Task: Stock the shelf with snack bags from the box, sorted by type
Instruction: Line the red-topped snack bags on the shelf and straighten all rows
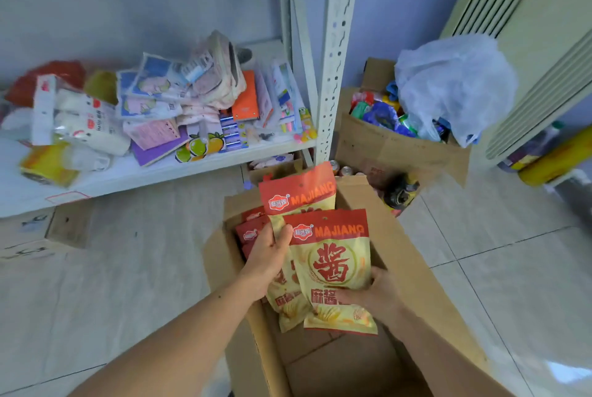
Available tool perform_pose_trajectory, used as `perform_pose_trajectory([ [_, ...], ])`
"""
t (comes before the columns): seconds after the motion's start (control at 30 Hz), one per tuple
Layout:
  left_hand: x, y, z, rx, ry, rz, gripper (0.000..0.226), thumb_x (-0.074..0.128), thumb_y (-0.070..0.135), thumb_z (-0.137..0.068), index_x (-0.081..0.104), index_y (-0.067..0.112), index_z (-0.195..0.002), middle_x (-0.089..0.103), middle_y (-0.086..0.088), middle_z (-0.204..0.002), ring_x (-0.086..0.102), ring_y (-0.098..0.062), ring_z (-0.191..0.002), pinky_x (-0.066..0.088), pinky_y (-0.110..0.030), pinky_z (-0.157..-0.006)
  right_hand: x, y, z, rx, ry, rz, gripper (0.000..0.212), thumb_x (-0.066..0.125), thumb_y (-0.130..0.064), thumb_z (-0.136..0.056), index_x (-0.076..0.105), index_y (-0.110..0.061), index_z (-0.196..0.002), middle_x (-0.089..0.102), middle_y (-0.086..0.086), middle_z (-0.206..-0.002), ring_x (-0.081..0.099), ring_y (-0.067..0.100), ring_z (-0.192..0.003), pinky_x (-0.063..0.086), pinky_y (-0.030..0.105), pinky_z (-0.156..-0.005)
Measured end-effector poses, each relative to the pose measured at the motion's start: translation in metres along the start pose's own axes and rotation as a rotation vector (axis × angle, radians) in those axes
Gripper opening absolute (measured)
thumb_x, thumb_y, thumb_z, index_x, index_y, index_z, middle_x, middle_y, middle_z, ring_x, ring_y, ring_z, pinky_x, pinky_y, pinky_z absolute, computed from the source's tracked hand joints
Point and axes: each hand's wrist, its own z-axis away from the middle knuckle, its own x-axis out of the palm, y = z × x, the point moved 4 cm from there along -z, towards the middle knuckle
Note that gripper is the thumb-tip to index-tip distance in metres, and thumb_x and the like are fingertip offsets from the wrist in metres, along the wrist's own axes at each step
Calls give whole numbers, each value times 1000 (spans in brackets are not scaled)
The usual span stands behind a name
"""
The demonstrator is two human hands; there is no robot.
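Note:
Two yellow snack bags with red "MAJIANG" tops are held over an open cardboard box (413, 255) on the floor. The front bag (333, 268) overlaps the rear bag (299, 194). My left hand (267, 255) grips the bags along their left edge, thumb on the front. My right hand (376, 295) holds the front bag's lower right part, fingers across its face. More red-topped bags (251, 231) stand in the box behind my left hand. The white shelf (153, 172) stands up and to the left.
The shelf board is crowded with packets, notebooks, tissue packs and a fruit-print item (198, 145). A white upright post (334, 53) stands beside the box. Behind it are a second carton with cans (384, 178) and another carton (403, 146) holding a plastic bag. An air conditioner (528, 44) stands right.

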Motion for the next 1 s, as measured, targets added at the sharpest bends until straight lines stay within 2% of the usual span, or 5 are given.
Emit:
perform_pose_trajectory([
  [0.17,-27,81,62,115,72,-71,25,44,47,-98,46,34,-119,59,13,-106,57,-5,-89,45,-15,-69,-14,-74,63,-93,-80,-56,54,93,-15,-57,68,-19,-105,77,-6,-95,74,11,-85,60,33,-76],
  [0.4,-78,168,131,154,99,49,20,45,49,-97,54,34,-88,62,19,-91,54,6,-81,41,-18,-72,-16,-174,156,-253,-221,-124,49,84,-7,-70,61,-20,-112,76,1,-100,74,20,-90,57,45,-88],
  [0.53,-114,216,166,241,119,58,43,47,57,-92,66,20,-103,73,4,-105,66,-12,-98,51,-34,-91,-4,-225,194,-316,-313,-215,55,82,-7,-70,59,-10,-119,73,12,-110,70,33,-100,52,55,-94],
  [0.87,-226,278,222,373,194,206,65,40,70,-79,72,16,-98,75,6,-96,67,-13,-98,50,-32,-87,65,-351,259,-462,-412,-234,50,77,4,-71,59,3,-118,72,21,-107,71,36,-98,59,43,-78],
  [1.0,-284,288,220,419,192,316,46,42,57,-93,66,19,-104,74,-4,-101,69,-21,-80,49,-21,-45,114,-404,270,-497,-433,-229,66,82,-7,-61,57,-2,-122,72,18,-110,70,35,-102,56,50,-86],
])
